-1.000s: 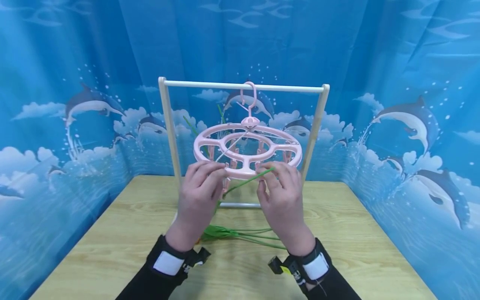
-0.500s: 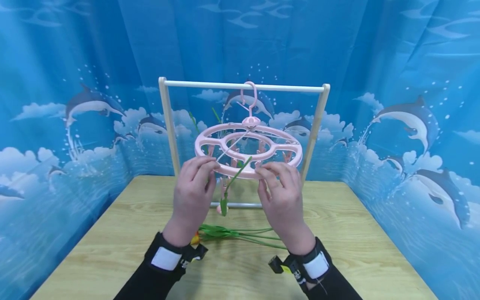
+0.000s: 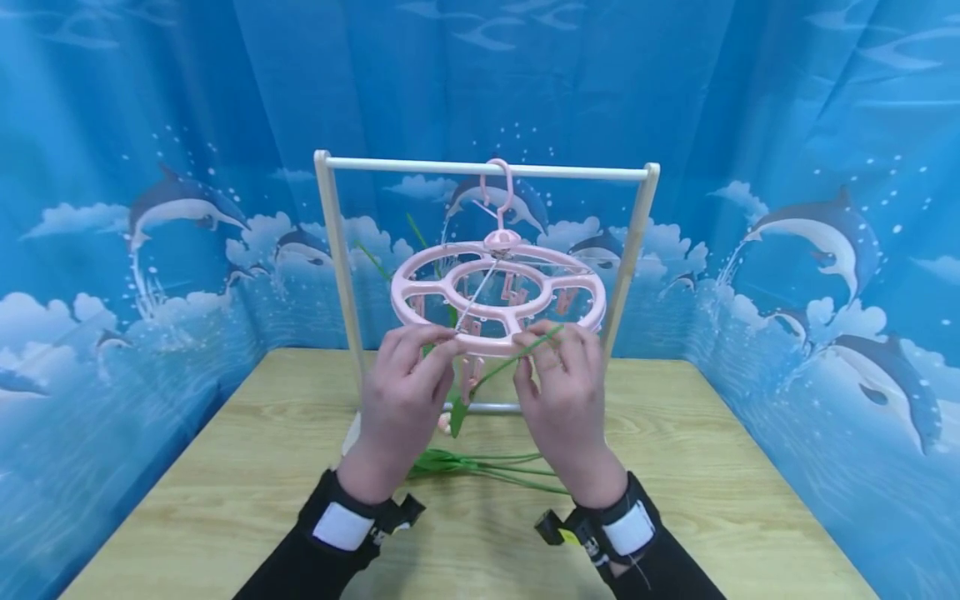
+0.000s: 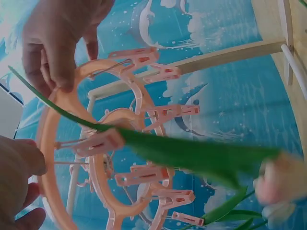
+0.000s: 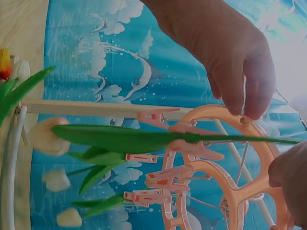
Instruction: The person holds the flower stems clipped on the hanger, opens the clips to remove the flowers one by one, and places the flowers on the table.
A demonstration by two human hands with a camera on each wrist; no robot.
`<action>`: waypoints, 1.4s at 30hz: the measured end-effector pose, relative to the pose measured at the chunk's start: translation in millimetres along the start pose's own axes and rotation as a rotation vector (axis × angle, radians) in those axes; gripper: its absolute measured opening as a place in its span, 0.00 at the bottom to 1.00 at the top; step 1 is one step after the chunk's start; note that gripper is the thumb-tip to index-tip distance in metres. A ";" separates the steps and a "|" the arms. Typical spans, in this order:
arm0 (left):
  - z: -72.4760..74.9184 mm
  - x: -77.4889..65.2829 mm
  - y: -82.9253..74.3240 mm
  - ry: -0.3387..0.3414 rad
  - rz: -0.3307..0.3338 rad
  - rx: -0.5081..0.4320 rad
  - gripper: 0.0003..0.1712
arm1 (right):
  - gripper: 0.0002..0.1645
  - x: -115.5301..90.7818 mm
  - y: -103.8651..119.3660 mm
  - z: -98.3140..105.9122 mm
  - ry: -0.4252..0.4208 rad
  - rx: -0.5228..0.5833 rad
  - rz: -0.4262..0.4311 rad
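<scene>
A pink round clip hanger hangs by its hook from a wooden rack. My left hand pinches its front rim on the left, and my right hand grips the same rim on the right. Between them a pink clothespin dangles, clamped on the stem of a tulip. That tulip hangs bloom down, its green stem slanting up in front of the right fingers. In the right wrist view, two more pale tulips hang bloom down from other clothespins.
The wooden rack stands at the back of the table. Behind the hands lies a bunch of tulips on the tabletop, with a red and yellow bloom. A blue dolphin curtain surrounds the table.
The hanger has turned, its front rim shifting right along with the clothespin and tulip. My left hand went left, then came back right. My right hand has stayed nearly in place.
</scene>
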State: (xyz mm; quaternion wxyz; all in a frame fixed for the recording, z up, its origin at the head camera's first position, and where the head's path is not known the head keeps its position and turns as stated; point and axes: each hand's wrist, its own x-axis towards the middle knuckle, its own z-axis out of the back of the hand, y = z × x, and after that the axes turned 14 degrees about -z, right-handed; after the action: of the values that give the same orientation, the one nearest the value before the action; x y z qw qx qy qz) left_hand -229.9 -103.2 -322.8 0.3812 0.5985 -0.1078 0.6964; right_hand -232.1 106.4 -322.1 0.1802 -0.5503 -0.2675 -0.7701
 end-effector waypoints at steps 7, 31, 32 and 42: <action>1.9 -1.7 9.8 0.088 0.103 -0.044 0.16 | 0.12 0.7 -8.2 -2.5 0.027 0.010 -0.019; 3.8 2.4 1.6 0.071 0.015 -0.012 0.21 | 0.18 0.9 -8.1 0.9 0.037 0.073 -0.025; 4.1 1.9 2.2 0.069 0.028 -0.018 0.22 | 0.17 0.9 -8.4 0.4 0.041 0.076 -0.026; 7.2 0.3 14.7 0.026 0.140 -0.006 0.12 | 0.20 1.8 -9.4 -1.5 0.037 0.097 -0.039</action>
State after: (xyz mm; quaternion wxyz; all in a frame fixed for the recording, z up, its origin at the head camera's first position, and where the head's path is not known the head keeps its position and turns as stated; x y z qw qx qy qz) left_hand -234.2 -117.5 -316.2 0.3345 0.5794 -0.1464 0.7287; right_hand -239.2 113.0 -322.8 0.1964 -0.5211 -0.3120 -0.7697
